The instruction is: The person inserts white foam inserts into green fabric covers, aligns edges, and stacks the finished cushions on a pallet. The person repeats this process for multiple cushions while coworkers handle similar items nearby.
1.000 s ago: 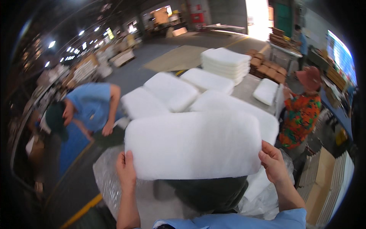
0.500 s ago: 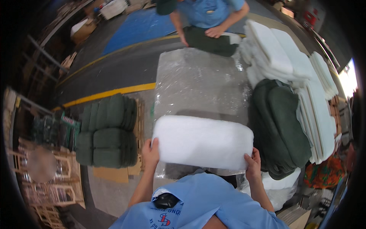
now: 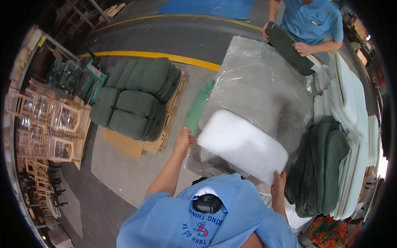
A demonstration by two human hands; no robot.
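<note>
A thick white padding cushion [image 3: 244, 144] with rounded corners lies tilted over the near end of the plastic-wrapped table [image 3: 260, 82]. My right hand [image 3: 278, 182] grips its near right corner, thumb on top. Off the cushion's left end, my left hand [image 3: 184, 140] is closed at the lower tip of a light green piece of cloth or sheet [image 3: 197, 108], which hangs along the table's left edge. The fingertips are partly hidden, and the material of the green piece is hard to make out.
Dark green cushions [image 3: 132, 103] are stacked on a pallet at left. At right stand folded dark green covers [image 3: 318, 165] and a pile of white pads [image 3: 351, 124]. Across the table a co-worker [image 3: 310, 25] handles a dark green cover [image 3: 289, 49]. Wrapped wooden chairs [image 3: 49, 124] stand far left.
My left hand has let go of the cushion and moved to the green piece, which now shows more. The cushion has tilted, its right end nearer me. The view has turned left.
</note>
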